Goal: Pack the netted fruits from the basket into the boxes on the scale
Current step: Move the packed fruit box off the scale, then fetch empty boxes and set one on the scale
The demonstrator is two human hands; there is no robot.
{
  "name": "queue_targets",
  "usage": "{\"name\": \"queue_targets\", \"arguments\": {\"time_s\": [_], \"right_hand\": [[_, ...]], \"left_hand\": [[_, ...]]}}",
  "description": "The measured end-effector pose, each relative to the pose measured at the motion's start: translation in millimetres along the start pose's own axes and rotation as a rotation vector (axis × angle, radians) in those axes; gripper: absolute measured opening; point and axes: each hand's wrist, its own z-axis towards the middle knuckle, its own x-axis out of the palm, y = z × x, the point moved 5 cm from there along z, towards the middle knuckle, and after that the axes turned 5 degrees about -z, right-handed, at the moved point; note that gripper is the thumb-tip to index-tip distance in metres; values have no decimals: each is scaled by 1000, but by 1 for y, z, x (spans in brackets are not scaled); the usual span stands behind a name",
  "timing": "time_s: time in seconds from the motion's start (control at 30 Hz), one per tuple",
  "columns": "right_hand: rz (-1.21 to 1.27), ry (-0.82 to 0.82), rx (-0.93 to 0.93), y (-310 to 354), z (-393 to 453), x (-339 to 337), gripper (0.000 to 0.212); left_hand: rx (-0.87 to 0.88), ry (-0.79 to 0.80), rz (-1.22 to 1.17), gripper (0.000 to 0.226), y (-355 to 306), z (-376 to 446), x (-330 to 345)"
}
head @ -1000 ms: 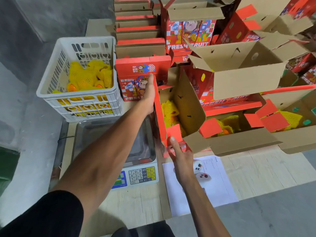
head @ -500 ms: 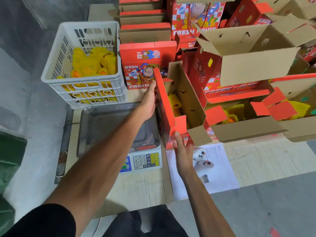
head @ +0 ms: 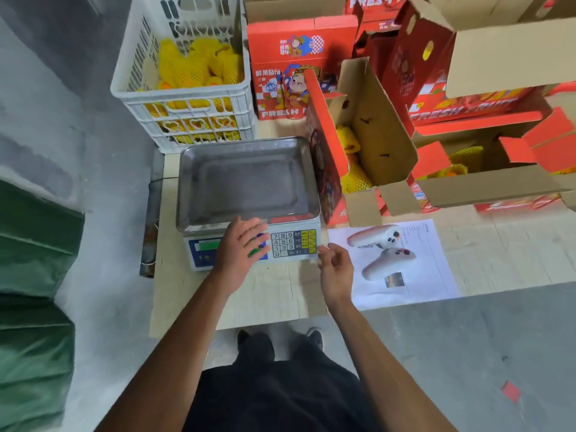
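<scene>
Clearly "FRESH" on red box [head: 282, 73] beside basket [head: 187, 120]

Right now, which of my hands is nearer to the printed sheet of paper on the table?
Right. Your right hand hovers at the left edge of the paper, fingers loosely curled. Your left hand is farther left, over the scale keypad.

Pale wooden table [head: 255, 304] on grey concrete floor [head: 467, 353]. Left of the table, grey wall [head: 56, 88] and green cloth [head: 31, 307]. On the table's right part, a printed sheet [head: 436, 269]. Red scrap [head: 511, 391] on floor beyond.
</scene>
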Motion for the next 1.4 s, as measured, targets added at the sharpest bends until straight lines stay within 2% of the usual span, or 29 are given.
{"name": "queue_targets", "arguments": {"time_s": [0.07,0.13,0.3,0.53,0.63,0.77,1.0,1.2,1.3,1.4], "right_hand": [[-51,6,-25,-6,-10,6,14],[-93,18,-58,-10,-19,12,11],[-235,75,-148,-9,-37,26,20],[-381,180,-347,-1,-53,39,43],[-378,195,-460,5,-59,44,56],[-381,251,-498,5,-64,54,69],[-406,253,-484,5,-69,60,69],[-438,222,-435,2,-63,56,56],[-403,180,-398,8,-58,50,51],[-307,97,-345,17,-60,40,31]], "left_hand": [[-40,-79,-97,54,13,-11,-28],[-79,-92,-201,60,25,-20,-45],[-132,-76,-393,72,42,-37,-60],[-156,-130,-577,93,49,-55,-73],[-158,-147,-604,95,47,-62,-74],[-146,-173,-594,90,42,-69,-76],[-114,-154,-510,84,40,-75,-82],[-95,-40,-499,75,44,-77,-82],[-85,-45,-375,74,37,-78,-72],[-58,-35,-242,63,27,-83,-54]]}}
